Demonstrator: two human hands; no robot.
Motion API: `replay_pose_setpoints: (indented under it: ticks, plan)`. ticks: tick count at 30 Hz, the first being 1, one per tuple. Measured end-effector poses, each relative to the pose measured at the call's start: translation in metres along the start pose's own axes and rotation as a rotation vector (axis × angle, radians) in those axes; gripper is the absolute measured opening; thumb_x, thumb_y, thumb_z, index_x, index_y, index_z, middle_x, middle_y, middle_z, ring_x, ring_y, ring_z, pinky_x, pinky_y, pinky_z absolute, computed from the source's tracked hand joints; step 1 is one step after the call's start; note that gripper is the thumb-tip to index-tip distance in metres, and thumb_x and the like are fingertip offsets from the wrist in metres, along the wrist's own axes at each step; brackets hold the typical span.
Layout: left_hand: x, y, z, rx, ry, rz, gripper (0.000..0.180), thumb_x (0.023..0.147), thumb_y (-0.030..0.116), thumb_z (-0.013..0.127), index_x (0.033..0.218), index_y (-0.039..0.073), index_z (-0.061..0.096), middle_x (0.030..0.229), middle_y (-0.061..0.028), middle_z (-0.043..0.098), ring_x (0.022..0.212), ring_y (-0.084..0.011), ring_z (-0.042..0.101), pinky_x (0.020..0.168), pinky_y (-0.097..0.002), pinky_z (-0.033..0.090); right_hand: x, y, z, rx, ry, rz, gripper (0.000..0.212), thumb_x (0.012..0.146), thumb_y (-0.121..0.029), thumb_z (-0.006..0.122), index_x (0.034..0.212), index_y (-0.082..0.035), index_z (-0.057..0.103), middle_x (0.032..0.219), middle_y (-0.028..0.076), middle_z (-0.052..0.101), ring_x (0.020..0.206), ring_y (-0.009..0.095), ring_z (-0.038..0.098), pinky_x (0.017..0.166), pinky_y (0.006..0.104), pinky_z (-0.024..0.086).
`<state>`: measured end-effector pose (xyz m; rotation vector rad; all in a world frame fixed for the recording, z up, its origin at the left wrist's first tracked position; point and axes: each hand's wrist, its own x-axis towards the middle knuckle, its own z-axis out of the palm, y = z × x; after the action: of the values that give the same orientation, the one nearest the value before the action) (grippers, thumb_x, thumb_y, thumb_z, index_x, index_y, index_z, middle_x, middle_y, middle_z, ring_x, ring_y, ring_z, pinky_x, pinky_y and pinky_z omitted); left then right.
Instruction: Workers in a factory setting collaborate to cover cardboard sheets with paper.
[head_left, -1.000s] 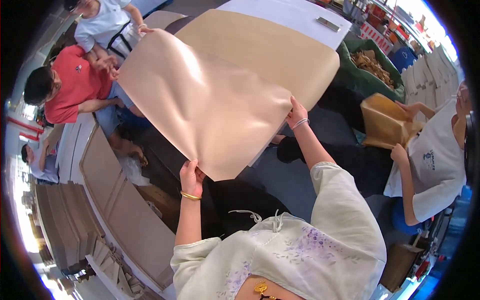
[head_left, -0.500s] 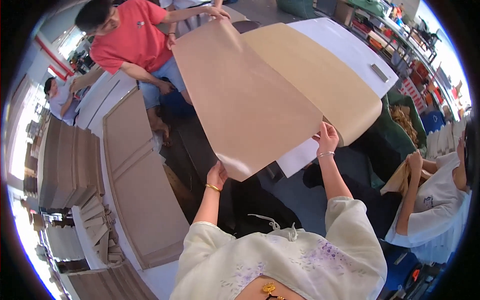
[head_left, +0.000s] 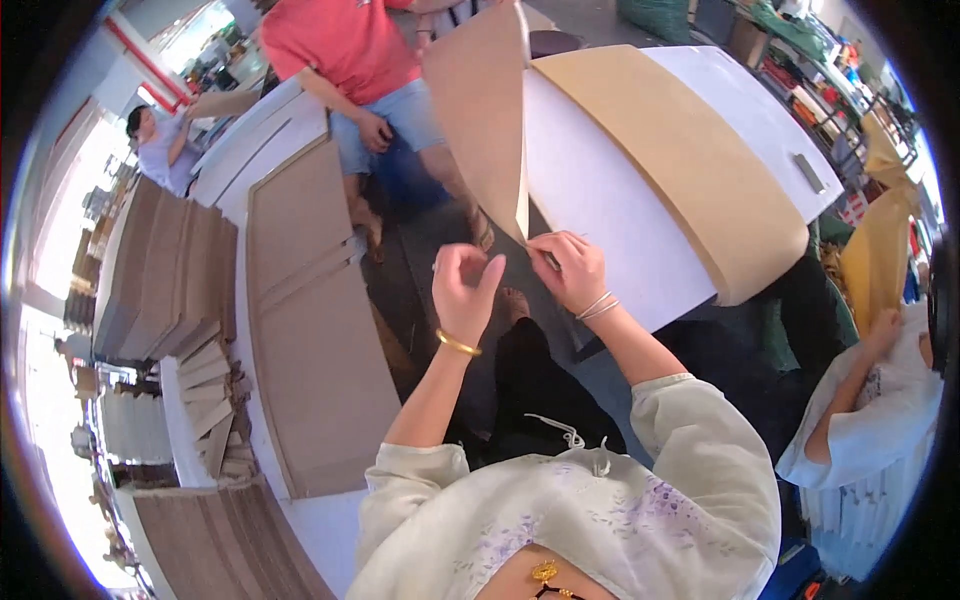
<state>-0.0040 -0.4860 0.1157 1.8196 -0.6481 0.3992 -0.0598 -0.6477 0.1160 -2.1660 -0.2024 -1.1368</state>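
A large, thin brown sheet (head_left: 478, 110), its material uncertain, hangs in front of me, partly folded, with a pale underside along one edge. Its near corner is pinched between the thumb and fingers of my right hand (head_left: 575, 275). Beside that corner, my left hand (head_left: 464, 290) is raised with fingers curled apart and nothing in it. The sheet's far end rises toward a person in a red shirt (head_left: 345, 45), whose grip on it I cannot make out. To the right, curved tan sheets (head_left: 670, 150) lie on a white table (head_left: 610, 210).
On the left, a framed brown panel (head_left: 320, 370) lies on a white surface beside stacked brown boards (head_left: 165, 270) and loose strips (head_left: 210, 400). A small grey block (head_left: 809, 172) sits on the right table. At the right, another person (head_left: 850, 400) handles a yellow-tan sheet (head_left: 880, 250).
My left hand has let go of the brown sheet. My right hand has moved left with its corner, and the sheet has swung left off the tan sheets and folded.
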Motion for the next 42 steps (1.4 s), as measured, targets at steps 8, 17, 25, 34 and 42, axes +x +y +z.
replay_pose_setpoints:
  ticks: [8, 17, 25, 34, 42]
  plan:
    - [0.04, -0.007, -0.025, 0.175, 0.006, -0.03, 0.034, 0.066, 0.031, 0.075, 0.072, 0.005, 0.054, 0.08, -0.0065, 0.052, 0.072, -0.0202, 0.049, 0.067, -0.0322, 0.042, 0.01, -0.026, 0.052, -0.003, -0.055, -0.15, 0.011, 0.073, -0.012, 0.065, 0.079, -0.01, 0.055, 0.071, 0.003, 0.058, 0.065, 0.02, 0.059, 0.051, 0.0312, 0.048]
    - [0.037, -0.005, -0.047, 0.359, 0.009, 0.072, 0.017, 0.066, 0.014, 0.069, 0.067, 0.003, 0.056, 0.08, -0.0086, 0.056, 0.078, -0.0262, 0.055, 0.069, -0.036, 0.044, 0.002, -0.042, 0.066, 0.056, -0.09, -0.142, 0.012, 0.071, -0.008, 0.066, 0.079, -0.008, 0.057, 0.072, 0.005, 0.061, 0.062, 0.021, 0.06, 0.053, 0.0304, 0.048]
    - [0.008, 0.01, -0.097, 0.073, 0.237, -0.12, 0.013, 0.073, 0.006, 0.066, 0.071, 0.001, 0.054, 0.081, -0.0063, 0.054, 0.07, -0.0134, 0.051, 0.061, -0.0249, 0.044, -0.019, -0.067, 0.052, 0.325, -0.193, -0.191, 0.046, 0.074, -0.029, 0.069, 0.107, -0.002, 0.052, 0.098, 0.012, 0.062, 0.081, 0.026, 0.061, 0.069, 0.0312, 0.05]
    - [-0.014, 0.041, -0.158, 0.05, 0.28, -0.094, 0.012, 0.076, 0.003, 0.061, 0.074, 0.001, 0.049, 0.087, -0.0058, 0.05, 0.075, -0.0104, 0.045, 0.066, -0.0229, 0.04, -0.097, 0.045, 0.097, 0.211, -0.065, 0.807, 0.032, 0.08, -0.023, 0.062, 0.1, 0.002, 0.057, 0.099, 0.015, 0.057, 0.096, 0.024, 0.053, 0.084, 0.0331, 0.04]
    - [-0.034, 0.077, -0.191, 0.114, 0.236, -0.115, 0.013, 0.076, 0.003, 0.06, 0.074, 0.002, 0.048, 0.088, -0.0048, 0.047, 0.074, -0.0096, 0.043, 0.066, -0.0209, 0.037, -0.155, 0.003, 0.102, 1.211, -0.5, 1.685, 0.037, 0.082, -0.024, 0.064, 0.109, -0.002, 0.052, 0.09, 0.004, 0.058, 0.075, 0.014, 0.055, 0.067, 0.0279, 0.044]
